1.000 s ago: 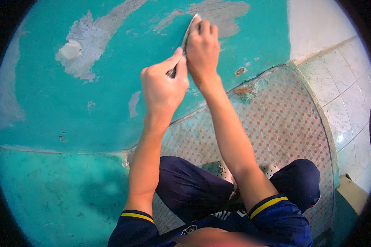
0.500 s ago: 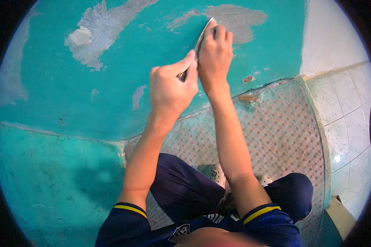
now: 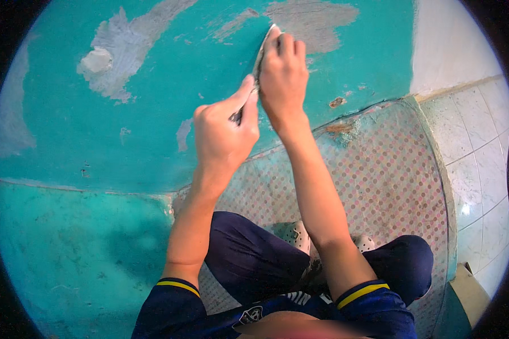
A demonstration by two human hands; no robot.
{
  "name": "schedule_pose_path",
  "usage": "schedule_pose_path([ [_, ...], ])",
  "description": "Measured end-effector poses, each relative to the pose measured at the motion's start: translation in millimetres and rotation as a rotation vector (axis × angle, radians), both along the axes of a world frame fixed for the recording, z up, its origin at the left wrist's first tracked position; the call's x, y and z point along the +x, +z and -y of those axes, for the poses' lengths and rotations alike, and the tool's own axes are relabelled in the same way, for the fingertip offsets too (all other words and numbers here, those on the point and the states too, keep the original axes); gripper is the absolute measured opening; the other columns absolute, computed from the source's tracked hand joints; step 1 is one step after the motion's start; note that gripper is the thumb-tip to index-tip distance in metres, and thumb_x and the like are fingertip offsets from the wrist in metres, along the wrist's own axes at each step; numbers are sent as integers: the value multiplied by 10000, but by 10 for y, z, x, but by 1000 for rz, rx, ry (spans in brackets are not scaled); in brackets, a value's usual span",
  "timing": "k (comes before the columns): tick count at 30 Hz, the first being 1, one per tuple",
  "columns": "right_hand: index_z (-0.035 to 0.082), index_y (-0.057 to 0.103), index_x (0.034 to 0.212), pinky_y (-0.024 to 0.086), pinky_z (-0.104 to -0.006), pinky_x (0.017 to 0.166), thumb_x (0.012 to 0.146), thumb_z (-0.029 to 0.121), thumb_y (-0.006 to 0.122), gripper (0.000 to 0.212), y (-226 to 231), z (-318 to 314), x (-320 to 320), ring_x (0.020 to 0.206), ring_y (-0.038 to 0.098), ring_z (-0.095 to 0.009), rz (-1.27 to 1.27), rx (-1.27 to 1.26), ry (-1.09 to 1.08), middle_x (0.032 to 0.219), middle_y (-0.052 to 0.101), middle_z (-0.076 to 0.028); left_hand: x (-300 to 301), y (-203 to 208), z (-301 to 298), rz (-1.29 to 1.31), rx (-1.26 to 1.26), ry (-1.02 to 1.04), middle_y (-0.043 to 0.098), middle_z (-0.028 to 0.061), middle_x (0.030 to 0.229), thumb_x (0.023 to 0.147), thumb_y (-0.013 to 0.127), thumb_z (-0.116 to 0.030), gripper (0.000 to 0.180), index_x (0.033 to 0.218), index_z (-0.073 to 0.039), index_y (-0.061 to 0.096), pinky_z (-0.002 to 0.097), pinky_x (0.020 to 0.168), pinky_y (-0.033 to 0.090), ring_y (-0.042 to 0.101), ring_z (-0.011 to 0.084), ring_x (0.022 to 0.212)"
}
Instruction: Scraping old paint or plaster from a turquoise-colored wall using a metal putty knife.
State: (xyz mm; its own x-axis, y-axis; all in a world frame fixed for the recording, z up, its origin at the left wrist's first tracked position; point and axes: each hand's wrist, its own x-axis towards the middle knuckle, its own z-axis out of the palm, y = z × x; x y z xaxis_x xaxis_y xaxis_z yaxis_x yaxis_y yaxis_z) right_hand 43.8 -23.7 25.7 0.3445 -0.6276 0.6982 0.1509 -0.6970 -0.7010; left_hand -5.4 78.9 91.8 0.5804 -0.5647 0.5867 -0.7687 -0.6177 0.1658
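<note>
A thin flat scraper (image 3: 260, 61), pale with grey smears and seen almost edge-on, slants up across the teal wall (image 3: 169, 124). My left hand (image 3: 223, 135) is closed at its lower end, where a dark bit that looks like a handle shows between thumb and fingers. Higher up, my right hand (image 3: 285, 82) grips the upper part, its fingers curled along the pale edge. Both hands are close together, the left one lower. Just beyond the right hand lies a grey filler patch (image 3: 316, 25) on the wall. How far the scraper touches the wall is hidden.
A larger grey patch with a whitish lump (image 3: 98, 60) is at upper left. A small chipped hole (image 3: 337, 102) sits low on the wall. Dotted flooring (image 3: 379, 164) lies beneath my crouched legs, with white tiles (image 3: 472, 152) to the right and a teal ledge (image 3: 68, 243) at left.
The whole view has shifted slightly, so wall patches and hands appear farther left. Both hands keep their grip, with little movement against the wall.
</note>
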Motion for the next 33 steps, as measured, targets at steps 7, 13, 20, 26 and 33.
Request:
schedule_pose_path([
  [7, -118, 561, 1165, 556, -344, 628, 755, 15, 586, 432, -40, 90, 48, 899, 560, -297, 22, -43, -81, 960, 547, -145, -17, 37, 116, -61, 85, 32, 699, 120, 707, 858, 670, -34, 244, 1089, 42, 696, 219, 503, 413, 478, 21, 554],
  [13, -133, 597, 1101, 576, -288, 562, 742, 18, 605, 389, -33, -22, 71, 874, 562, -256, 56, -75, -118, 921, 545, -139, -100, 57, 56, -47, 63, 83, 738, 158, 882, 856, 665, -15, 255, 1103, 45, 689, 214, 572, 462, 580, 26, 669],
  [20, -155, 583, 1108, 578, -280, 555, 737, 24, 601, 412, -13, -4, 66, 891, 563, -282, -28, -90, -136, 971, 547, -170, -1, 130, -28, -101, 17, 123, 719, 98, 769, 853, 687, -37, 254, 1095, 40, 694, 220, 540, 435, 529, 20, 632],
  [26, -161, 573, 1102, 580, -283, 552, 747, 33, 600, 406, -68, -21, 86, 881, 566, -267, -9, -95, -135, 964, 544, -162, 9, 24, -58, -119, -1, 94, 633, 50, 619, 854, 679, -29, 240, 1085, 32, 703, 231, 478, 375, 448, 15, 549],
  [33, -95, 541, 1220, 540, -379, 693, 790, 41, 558, 452, -139, 35, 57, 886, 549, -311, 12, -23, -80, 963, 547, -149, 9, -45, 20, 41, 88, -13, 623, 172, 614, 846, 679, -30, 239, 1076, 31, 705, 247, 472, 399, 474, 27, 504],
])
